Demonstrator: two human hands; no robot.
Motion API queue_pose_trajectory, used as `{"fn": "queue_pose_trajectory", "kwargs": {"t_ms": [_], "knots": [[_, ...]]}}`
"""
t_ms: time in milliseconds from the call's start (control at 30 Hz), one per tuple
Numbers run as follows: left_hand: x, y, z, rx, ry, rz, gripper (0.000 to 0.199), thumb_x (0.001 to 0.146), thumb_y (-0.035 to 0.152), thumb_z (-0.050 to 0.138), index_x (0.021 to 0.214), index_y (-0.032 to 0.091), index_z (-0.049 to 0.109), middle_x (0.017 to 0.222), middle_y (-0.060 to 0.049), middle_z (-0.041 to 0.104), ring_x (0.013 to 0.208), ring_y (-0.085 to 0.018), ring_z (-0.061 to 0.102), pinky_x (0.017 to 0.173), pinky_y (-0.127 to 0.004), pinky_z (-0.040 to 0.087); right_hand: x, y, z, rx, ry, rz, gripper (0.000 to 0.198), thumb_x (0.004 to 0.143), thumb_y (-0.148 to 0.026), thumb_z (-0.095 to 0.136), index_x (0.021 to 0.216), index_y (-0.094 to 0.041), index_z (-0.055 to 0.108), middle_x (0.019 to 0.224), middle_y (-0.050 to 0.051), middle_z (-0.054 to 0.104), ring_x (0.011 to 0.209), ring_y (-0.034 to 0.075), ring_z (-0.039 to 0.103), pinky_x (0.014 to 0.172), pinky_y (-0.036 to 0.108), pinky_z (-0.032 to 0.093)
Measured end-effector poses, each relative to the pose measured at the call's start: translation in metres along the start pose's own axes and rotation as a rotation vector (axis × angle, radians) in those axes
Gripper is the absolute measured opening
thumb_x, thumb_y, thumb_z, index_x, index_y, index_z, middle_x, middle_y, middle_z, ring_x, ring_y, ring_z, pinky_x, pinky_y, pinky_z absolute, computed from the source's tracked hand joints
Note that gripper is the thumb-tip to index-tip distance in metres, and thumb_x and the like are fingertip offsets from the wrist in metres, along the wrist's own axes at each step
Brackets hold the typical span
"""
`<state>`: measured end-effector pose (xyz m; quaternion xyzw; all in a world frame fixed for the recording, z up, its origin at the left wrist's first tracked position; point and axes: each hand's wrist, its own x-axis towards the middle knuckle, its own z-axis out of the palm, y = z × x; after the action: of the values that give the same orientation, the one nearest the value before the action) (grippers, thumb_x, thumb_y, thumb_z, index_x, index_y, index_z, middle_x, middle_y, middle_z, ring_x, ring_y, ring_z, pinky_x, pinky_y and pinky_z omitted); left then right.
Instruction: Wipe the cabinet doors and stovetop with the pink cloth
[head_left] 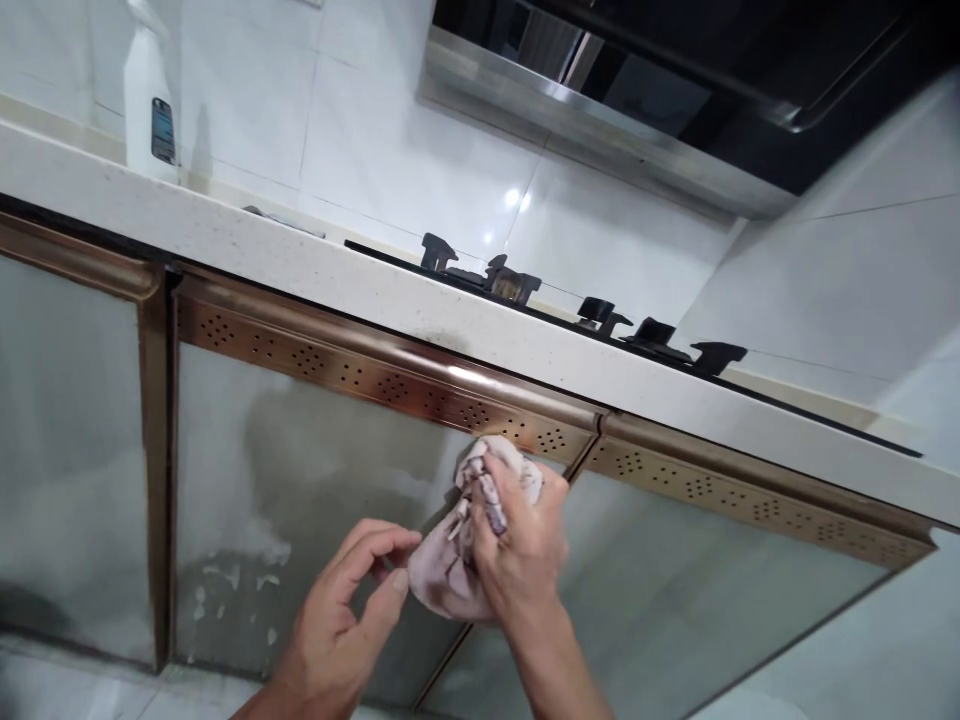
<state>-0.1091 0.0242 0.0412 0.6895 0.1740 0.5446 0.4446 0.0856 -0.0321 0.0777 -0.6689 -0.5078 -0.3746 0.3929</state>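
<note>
My right hand point(521, 540) is closed round a crumpled pinkish-white cloth point(450, 570) with dark marks. The bunched top of the cloth is against the lower edge of the perforated copper-coloured strip point(390, 385), at the upper right of the middle cabinet door point(337, 470). A loose fold hangs down to the left. Beside that fold is my left hand point(337, 600), its fingers bent and thumb apart from them. Its fingertips are at the cloth's edge; whether they touch it I cannot make out. White foamy streaks point(240, 575) show low on the middle door.
Above the doors runs a pale countertop point(300, 265) with a protruding front edge. A white spray bottle point(150, 110) stands on it at left. Black gas hob supports point(517, 285) rise behind the edge. A dark range hood point(675, 80) overhangs at upper right. Another cabinet door point(720, 580) lies right.
</note>
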Motion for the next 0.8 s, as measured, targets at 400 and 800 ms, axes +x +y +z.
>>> {"fn": "queue_pose_trajectory", "kwargs": {"t_ms": [400, 800], "knots": [[-0.004, -0.007, 0.002, 0.269, -0.114, 0.229, 0.031, 0.092, 0.022, 0.053, 0.120, 0.030, 0.064, 0.120, -0.005, 0.060, 0.109, -0.016, 0.063, 0.094, -0.028, 0.053, -0.003, 0.025, -0.032, -0.103, -0.128, 0.207, 0.048, 0.096, -0.053, 0.042, 0.140, -0.037, 0.054, 0.121, 0.007, 0.049, 0.097, 0.021, 0.060, 0.072, 0.032, 0.052], [-0.008, -0.007, 0.003, 0.280, -0.159, 0.302, 0.036, 0.092, 0.015, 0.050, 0.123, 0.032, 0.057, 0.123, -0.004, 0.056, 0.112, -0.015, 0.061, 0.095, -0.027, 0.053, -0.010, 0.014, -0.023, -0.010, -0.145, 0.180, 0.046, 0.097, -0.049, 0.043, 0.137, -0.033, 0.058, 0.118, 0.008, 0.050, 0.093, 0.019, 0.060, 0.073, 0.031, 0.051]]}}
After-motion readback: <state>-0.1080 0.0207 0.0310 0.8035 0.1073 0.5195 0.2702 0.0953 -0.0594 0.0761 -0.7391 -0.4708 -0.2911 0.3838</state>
